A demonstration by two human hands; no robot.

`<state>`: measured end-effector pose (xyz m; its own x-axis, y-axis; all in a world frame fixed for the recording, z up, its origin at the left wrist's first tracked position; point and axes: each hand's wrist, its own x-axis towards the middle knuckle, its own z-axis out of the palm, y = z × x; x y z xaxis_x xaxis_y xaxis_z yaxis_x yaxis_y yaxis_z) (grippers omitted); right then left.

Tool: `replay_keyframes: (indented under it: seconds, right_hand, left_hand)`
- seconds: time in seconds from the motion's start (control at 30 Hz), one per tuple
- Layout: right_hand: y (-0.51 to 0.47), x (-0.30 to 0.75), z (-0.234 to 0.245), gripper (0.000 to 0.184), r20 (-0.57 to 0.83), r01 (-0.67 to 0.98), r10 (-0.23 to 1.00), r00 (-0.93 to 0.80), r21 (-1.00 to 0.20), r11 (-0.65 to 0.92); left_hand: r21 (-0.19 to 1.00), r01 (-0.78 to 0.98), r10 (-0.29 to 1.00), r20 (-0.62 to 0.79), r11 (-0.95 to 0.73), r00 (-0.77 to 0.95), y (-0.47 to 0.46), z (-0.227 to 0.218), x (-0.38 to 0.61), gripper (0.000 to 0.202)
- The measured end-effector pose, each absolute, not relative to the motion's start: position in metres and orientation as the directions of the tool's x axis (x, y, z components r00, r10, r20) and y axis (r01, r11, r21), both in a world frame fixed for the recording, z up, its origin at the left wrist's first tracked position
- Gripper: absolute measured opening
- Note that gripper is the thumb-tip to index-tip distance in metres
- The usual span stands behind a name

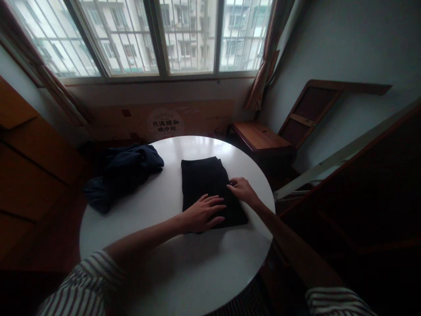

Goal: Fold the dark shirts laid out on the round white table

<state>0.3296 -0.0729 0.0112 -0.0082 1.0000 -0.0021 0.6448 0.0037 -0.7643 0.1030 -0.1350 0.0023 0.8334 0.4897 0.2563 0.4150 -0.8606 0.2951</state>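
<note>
A folded black garment (205, 180) lies flat in the middle of a round white table (154, 206). My left hand (202, 213) rests palm down on its near end, fingers stretched out and slightly apart. My right hand (241, 189) touches the garment's right edge, with the fingers curled as if pinching the cloth. Both sleeves are striped.
A crumpled dark blue garment (123, 173) hangs over the table's left edge. A wooden bench (259, 136) and a leaning wooden frame (312, 109) stand at the right. Wooden cabinets (29, 166) line the left. A barred window (148, 35) is ahead, with a cardboard panel (164, 120) below.
</note>
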Motion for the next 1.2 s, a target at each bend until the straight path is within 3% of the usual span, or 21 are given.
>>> replay_keyframes:
  seconds: [0.07, 0.2, 0.33, 0.43, 0.53, 0.6, 0.87, 1.03, 1.2]
  right_hand:
    - [-0.072, 0.330, 0.006, 0.012, -0.062, 0.516, 0.998, 0.005, -0.855, -0.056]
    - [-0.053, 0.336, 0.010, 0.032, -0.169, 0.440, 0.986, -0.010, -0.886, -0.148]
    - [-0.006, 0.336, 0.022, 0.033, -0.196, 0.427, 0.980, 0.006, -0.886, -0.180]
    - [0.033, 0.327, 0.031, 0.035, -0.181, 0.450, 0.983, 0.040, -0.875, -0.179]
    - [0.062, 0.315, 0.036, 0.042, -0.183, 0.498, 0.981, 0.061, -0.847, -0.189]
    - [0.075, 0.307, 0.037, 0.043, -0.212, 0.532, 0.975, 0.063, -0.820, -0.213]
    - [0.086, 0.297, 0.049, 0.026, -0.283, 0.518, 0.956, -0.082, -0.831, -0.202]
    - [0.066, 0.317, 0.060, 0.020, -0.223, 0.332, 0.946, -0.237, -0.933, -0.137]
    - [0.054, 0.329, 0.064, 0.029, -0.081, 0.123, 0.932, -0.354, -0.992, -0.040]
  left_hand:
    - [0.276, 0.405, 0.471, 0.238, -0.871, 0.850, -0.139, 0.002, 0.103, 0.049]
    - [0.270, 0.366, 0.427, 0.220, -0.890, 0.877, -0.141, 0.003, 0.104, 0.040]
    - [0.421, 0.420, 0.571, 0.345, -0.804, 0.745, -0.109, 0.002, 0.091, 0.029]
    - [0.597, 0.590, 0.839, 0.380, -0.543, 0.388, -0.052, 0.004, 0.063, 0.023]
    - [0.773, 0.631, 0.990, 0.133, -0.069, -0.054, 0.009, 0.008, 0.033, 0.026]
    - [0.813, 0.573, 0.987, -0.010, 0.102, -0.161, 0.040, 0.010, 0.022, 0.038]
    - [0.893, 0.422, 0.986, -0.167, 0.154, -0.007, 0.087, 0.015, 0.025, 0.037]
    - [0.956, 0.291, 0.995, -0.065, 0.041, 0.073, 0.081, 0.014, 0.016, 0.039]
    - [0.893, 0.441, 0.985, 0.015, -0.091, 0.173, 0.066, 0.021, 0.013, 0.017]
